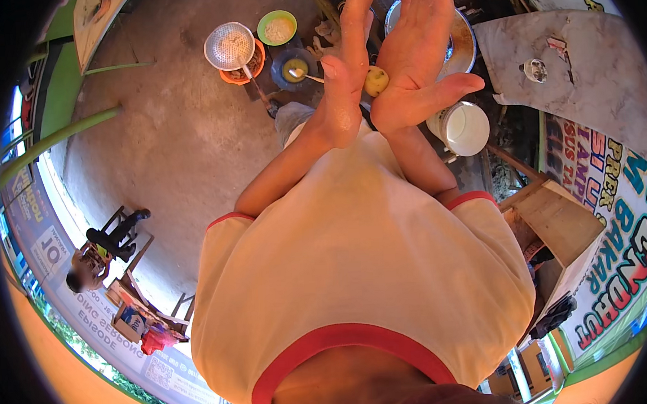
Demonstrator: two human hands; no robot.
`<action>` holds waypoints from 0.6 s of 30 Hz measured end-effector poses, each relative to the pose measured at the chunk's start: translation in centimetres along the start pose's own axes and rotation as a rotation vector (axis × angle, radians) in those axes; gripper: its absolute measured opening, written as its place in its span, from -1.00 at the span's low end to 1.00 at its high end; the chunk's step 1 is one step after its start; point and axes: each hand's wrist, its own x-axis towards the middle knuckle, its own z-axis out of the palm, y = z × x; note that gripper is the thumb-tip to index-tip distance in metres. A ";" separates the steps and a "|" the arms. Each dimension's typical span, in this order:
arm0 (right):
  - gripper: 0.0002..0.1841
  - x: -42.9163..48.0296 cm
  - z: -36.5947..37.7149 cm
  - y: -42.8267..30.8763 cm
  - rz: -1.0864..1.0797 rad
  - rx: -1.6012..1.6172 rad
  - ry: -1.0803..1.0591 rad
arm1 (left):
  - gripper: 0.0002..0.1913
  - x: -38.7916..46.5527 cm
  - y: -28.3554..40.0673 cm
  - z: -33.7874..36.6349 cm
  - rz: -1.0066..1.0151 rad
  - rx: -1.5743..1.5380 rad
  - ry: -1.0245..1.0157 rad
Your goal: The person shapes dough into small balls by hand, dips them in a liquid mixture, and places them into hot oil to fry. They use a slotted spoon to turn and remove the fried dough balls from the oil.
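Note:
A small yellow ball (376, 81), dough-like with darker specks, sits between my two hands near the top of the view. My left hand (345, 87) is turned edge-on, its fingers stretched forward and its inner side against the ball. My right hand (415, 62) lies palm up, thumb pointing outward, with the ball against the heel of its palm. Left of my hands, a spoon (299, 72) rests in a blue bowl (279, 80) of yellow mixture. Beyond it stands a green bowl (262, 27) of pale crumbs. A perforated metal strainer (214, 54) with pale contents lies over an orange basin (229, 78).
A wide round pan (467, 47) lies partly hidden behind my right hand. Nearby stand a white bucket (467, 129) and a marble-patterned table (583, 82) with a glass ashtray (535, 71). A wooden cabinet or bench (560, 219) is at right. At left, a person (109, 246) sits.

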 end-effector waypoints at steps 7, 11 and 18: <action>0.07 0.0 -0.4 1.8 -0.004 0.073 0.044 | 0.25 -0.6 -1.8 -0.4 -0.034 -0.074 -0.009; -0.11 -0.4 0.1 1.7 -0.036 -0.015 -0.023 | 0.23 -0.3 0.3 0.0 0.001 -0.181 0.075; -0.22 -2.5 0.8 -0.2 -0.181 -0.195 -0.133 | 0.02 -0.1 2.4 2.1 -0.135 -0.203 0.199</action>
